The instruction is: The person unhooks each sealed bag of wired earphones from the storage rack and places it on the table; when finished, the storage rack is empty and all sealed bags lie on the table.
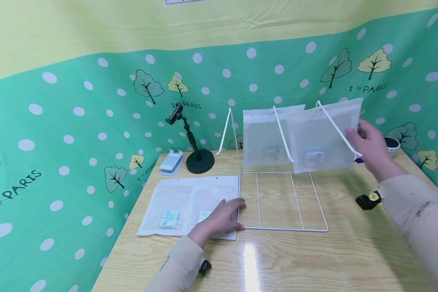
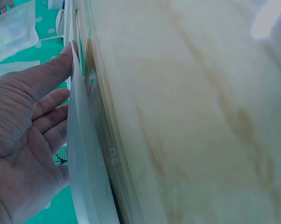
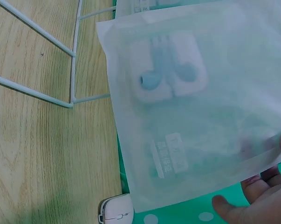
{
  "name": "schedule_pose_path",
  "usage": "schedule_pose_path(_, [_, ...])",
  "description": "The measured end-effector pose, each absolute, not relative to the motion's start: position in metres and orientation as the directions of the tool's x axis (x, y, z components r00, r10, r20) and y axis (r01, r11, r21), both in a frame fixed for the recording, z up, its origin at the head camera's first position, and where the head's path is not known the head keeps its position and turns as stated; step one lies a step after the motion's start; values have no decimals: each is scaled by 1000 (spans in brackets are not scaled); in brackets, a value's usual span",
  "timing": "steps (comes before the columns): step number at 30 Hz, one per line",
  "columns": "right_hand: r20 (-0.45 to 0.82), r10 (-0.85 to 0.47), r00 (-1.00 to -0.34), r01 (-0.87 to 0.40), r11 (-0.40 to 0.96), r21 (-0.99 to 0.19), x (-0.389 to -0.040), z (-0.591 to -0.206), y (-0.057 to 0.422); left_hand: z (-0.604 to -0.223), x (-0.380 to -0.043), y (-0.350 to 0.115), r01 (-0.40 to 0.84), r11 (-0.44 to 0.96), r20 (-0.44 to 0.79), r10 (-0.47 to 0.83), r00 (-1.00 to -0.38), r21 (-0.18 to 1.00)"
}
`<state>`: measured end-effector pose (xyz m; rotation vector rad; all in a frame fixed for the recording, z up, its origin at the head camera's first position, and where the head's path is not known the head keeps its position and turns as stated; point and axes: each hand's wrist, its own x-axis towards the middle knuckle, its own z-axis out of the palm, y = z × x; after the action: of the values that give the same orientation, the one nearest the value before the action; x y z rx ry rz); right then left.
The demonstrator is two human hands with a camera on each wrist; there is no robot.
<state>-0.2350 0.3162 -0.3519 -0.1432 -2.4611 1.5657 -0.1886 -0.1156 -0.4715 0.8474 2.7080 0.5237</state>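
Note:
A white wire rack (image 1: 284,229) with three upward-slanting hooks stands on the wooden table. One translucent zip bag (image 1: 260,136) hangs at its middle hook, another bag (image 1: 323,138) at the right hook. My right hand (image 1: 374,148) pinches this right bag by its right edge, thumb in front. White boxed earphones (image 3: 168,65) show through it in the right wrist view. My left hand (image 1: 222,217) rests with fingers spread on the nearer of two bags lying left of the rack, its fingertips by the rack's base. The other flat bag (image 1: 171,194) holds a similar small white item.
Behind the flat bags stand a black phone holder (image 1: 200,161) on a round base and a pale folding stand (image 1: 171,162). A small pot (image 1: 391,145) sits at the back right, behind my right hand. A green dotted curtain (image 1: 95,134) hangs around the table.

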Motion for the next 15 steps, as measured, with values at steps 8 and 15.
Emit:
schedule_pose_path(8, [134, 182, -974, -63, 353, -934, -228, -356, 324, -472, -189, -115, 491, 770, -141, 585, -799, 408])
schedule_pose_path(15, [178, 146, -973, -111, 377, -919, -218, -356, 328, -472, -190, -115, 489, 769, -141, 584, -800, 410])
